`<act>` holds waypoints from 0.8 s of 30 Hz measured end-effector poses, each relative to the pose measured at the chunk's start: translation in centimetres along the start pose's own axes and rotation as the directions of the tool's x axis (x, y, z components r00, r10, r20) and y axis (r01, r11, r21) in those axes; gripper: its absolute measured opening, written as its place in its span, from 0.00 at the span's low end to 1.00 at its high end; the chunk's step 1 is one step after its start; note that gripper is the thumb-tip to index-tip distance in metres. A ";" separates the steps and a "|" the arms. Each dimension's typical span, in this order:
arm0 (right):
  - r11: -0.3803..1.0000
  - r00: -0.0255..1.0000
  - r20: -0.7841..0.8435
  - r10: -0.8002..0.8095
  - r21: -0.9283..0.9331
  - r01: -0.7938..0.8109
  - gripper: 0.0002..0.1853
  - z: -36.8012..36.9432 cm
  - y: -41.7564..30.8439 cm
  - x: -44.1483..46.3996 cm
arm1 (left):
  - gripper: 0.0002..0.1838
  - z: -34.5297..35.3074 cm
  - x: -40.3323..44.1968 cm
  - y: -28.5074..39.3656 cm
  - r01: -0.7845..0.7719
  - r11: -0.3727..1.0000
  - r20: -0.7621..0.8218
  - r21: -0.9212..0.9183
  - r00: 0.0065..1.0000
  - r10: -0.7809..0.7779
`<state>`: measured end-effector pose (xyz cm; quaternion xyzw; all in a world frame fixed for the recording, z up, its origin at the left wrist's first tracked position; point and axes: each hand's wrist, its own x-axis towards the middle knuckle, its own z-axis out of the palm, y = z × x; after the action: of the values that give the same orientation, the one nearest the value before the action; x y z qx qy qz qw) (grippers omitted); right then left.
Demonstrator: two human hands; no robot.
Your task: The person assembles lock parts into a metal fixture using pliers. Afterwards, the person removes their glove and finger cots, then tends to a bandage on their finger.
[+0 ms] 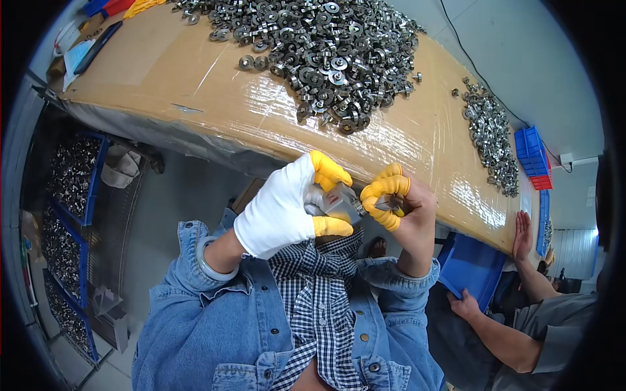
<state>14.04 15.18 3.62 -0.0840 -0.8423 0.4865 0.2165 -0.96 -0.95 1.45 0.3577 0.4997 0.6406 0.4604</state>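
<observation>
My left hand [287, 208], in a white glove with yellow fingertips, is closed around a clear block-like object [342, 204] in front of my chest. Close beside it on the right, my right hand [398, 205] wears yellow finger covers and has its fingers curled around a small metal part [389, 203], partly hidden by the fingers. The two held things almost meet; whether they touch is unclear. Beyond my hands, a big heap of round metal parts [326, 58] lies on the film-covered table [222, 117].
A smaller pile of metal parts [489, 130] lies on the right, near blue crates [531, 153] and a red crate [541, 182]. A co-worker's hand [464, 305] holds a blue tray [471, 267]. Blue bins of parts [68, 257] stand below left.
</observation>
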 end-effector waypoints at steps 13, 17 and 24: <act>0.998 0.999 -0.039 0.036 -0.053 -0.038 0.11 0.6 -0.4 0.0 | 0.31 -0.2 0.0 -0.4 -0.039 0.997 -0.001 0.068 0.999 0.039; 1.000 1.000 -0.009 0.021 0.007 -0.021 0.11 0.3 0.0 0.0 | 0.32 -0.2 0.0 0.4 0.090 0.990 0.035 -0.107 0.996 -0.086; 0.999 0.998 -0.045 0.047 -0.008 -0.047 0.11 0.6 0.0 -0.3 | 0.31 -0.1 0.1 -0.1 0.045 0.998 0.018 -0.037 0.999 -0.044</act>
<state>14.05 14.66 3.26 -0.1157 -0.8373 0.4854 0.2233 -1.11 -0.85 1.33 0.3433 0.4915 0.6363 0.4854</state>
